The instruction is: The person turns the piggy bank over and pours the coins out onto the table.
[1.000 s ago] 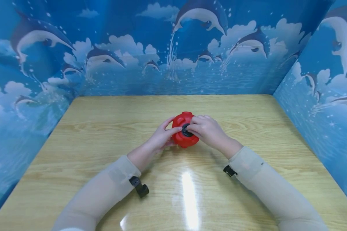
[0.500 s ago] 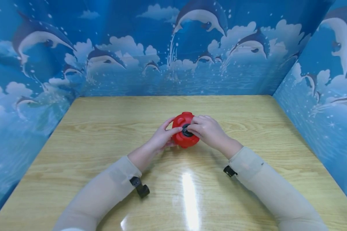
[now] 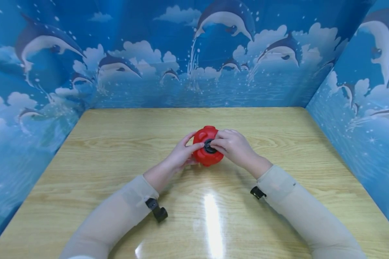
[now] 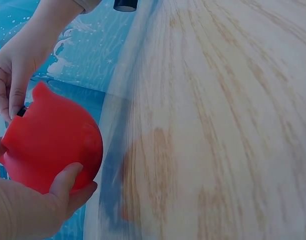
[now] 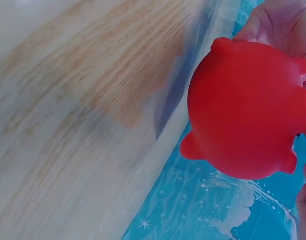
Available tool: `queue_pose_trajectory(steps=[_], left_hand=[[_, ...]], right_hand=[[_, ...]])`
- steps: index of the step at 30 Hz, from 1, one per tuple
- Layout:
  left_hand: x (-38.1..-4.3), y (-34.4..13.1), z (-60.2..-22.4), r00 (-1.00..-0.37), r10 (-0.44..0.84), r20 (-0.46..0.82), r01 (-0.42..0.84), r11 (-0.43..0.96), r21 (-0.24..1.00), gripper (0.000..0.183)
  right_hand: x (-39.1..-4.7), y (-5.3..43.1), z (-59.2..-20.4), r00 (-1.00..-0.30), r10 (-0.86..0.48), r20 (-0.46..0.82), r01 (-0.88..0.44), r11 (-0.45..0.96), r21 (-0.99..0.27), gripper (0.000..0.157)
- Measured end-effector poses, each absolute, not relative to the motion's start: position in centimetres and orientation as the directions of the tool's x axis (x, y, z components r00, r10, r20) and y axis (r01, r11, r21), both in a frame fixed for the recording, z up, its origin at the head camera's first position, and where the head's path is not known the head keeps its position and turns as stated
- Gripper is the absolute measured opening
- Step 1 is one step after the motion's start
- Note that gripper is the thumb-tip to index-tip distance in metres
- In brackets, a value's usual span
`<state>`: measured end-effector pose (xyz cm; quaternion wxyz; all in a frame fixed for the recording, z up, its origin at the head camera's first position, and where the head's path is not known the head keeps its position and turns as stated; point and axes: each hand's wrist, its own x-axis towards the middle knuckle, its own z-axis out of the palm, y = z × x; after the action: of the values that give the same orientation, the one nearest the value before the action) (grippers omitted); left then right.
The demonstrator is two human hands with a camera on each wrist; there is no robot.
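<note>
A round red piggy bank [image 3: 202, 157] with stubby feet is held up over the middle of the table, its black plug [image 3: 209, 148] facing the head camera. My left hand [image 3: 180, 153] grips the bank from the left, thumb reaching the plug's edge. From the right, my right hand [image 3: 234, 148] pinches at the plug with thumb and fingertips. In the left wrist view the left fingers curve under the red body [image 4: 58, 135], and the right hand [image 4: 20, 75] touches a bit of black. The right wrist view shows mostly smooth red shell [image 5: 247, 110]; the plug is nearly hidden there.
A glossy wood-grain table [image 3: 133, 133] lies beneath, with a bright light reflection near its front. Blue dolphin-print sheets [image 3: 149, 82] rise at the back and both sides. Small black devices [image 3: 157, 210] are strapped at both sleeves.
</note>
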<state>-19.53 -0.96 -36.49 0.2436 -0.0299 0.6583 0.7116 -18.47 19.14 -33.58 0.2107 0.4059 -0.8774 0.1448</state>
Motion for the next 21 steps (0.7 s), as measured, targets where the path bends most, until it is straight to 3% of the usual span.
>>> queue_pose_trajectory(steps=[14, 21], left_hand=[[-18.0, -1.4, -33.9, -0.872, 0.331, -0.361, -0.387, -0.016, 0.922, 0.064], [-18.5, -1.5, -34.5, -0.872, 0.320, -0.370, -0.398, -0.026, 0.917, 0.064]], right_hand=[[-18.4, 18.9, -33.1, -0.572, -0.651, 0.499, -0.779, 0.621, -0.083, 0.014], [-18.3, 18.9, -32.8, -0.584, -0.643, 0.495, -0.770, 0.632, -0.089, 0.015]])
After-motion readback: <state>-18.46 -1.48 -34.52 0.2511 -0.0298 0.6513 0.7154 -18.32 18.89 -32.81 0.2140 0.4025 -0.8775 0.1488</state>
